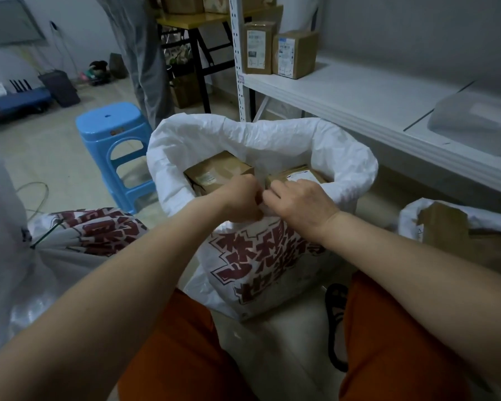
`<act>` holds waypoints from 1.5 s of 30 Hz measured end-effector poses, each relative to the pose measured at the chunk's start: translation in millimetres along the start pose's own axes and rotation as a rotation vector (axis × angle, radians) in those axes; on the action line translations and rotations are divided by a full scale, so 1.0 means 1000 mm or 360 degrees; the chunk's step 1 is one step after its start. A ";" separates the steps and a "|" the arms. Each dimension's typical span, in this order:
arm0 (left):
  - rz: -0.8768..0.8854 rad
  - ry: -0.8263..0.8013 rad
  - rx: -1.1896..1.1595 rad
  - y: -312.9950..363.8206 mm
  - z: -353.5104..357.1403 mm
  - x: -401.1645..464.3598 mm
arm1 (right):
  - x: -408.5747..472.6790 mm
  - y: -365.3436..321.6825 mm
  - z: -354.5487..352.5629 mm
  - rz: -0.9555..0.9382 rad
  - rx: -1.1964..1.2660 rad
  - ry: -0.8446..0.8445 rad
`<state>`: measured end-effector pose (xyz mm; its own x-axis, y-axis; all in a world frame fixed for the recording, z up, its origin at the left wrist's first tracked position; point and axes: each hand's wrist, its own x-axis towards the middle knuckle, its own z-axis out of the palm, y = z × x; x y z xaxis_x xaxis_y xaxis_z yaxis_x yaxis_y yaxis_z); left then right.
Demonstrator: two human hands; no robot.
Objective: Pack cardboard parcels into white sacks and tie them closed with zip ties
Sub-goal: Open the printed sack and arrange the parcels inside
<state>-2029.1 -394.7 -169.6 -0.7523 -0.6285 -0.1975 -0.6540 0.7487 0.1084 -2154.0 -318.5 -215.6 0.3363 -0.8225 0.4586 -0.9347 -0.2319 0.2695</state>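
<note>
A white sack (275,140) with red printed characters stands open on the floor between my knees. Inside it lie two cardboard parcels, one on the left (214,170) and one on the right (301,173). My left hand (240,198) and my right hand (298,202) meet at the sack's near rim, fingers curled, each pinching the white fabric there. A tied sack (78,238) with a green zip tie (45,235) at its neck lies to my left. No loose zip tie shows in my hands.
A blue plastic stool (113,137) stands behind the sack on the left. A white shelf (359,96) on the right carries two parcels (278,50). Another open sack (457,227) with a parcel sits at the right edge. A person's legs (145,62) stand at the back.
</note>
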 end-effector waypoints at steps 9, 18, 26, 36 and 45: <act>0.0087 0.0720 0.0262 -0.005 0.041 -0.015 | 0.009 0.018 -0.016 0.0358 0.0070 -0.0769; -0.0204 0.0131 -0.0185 -0.030 0.015 -0.033 | -0.005 0.048 0.013 -0.0223 -0.0299 -0.0158; -0.0073 0.0723 0.0091 -0.066 0.060 -0.030 | -0.004 0.046 0.021 -0.0220 -0.0278 0.0160; -0.0042 0.0253 -0.0308 0.005 0.010 0.009 | 0.006 0.005 0.012 0.0035 0.0049 -0.0025; -0.0166 0.0788 -0.0584 0.014 0.054 0.004 | -0.058 0.030 -0.018 0.2916 0.2158 0.0418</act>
<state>-2036.8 -375.8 -221.6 -0.5731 -0.7835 0.2402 -0.6447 0.6120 0.4580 -2199.7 -268.2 -218.8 -0.7723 -0.4605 -0.4376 0.3666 0.2396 -0.8990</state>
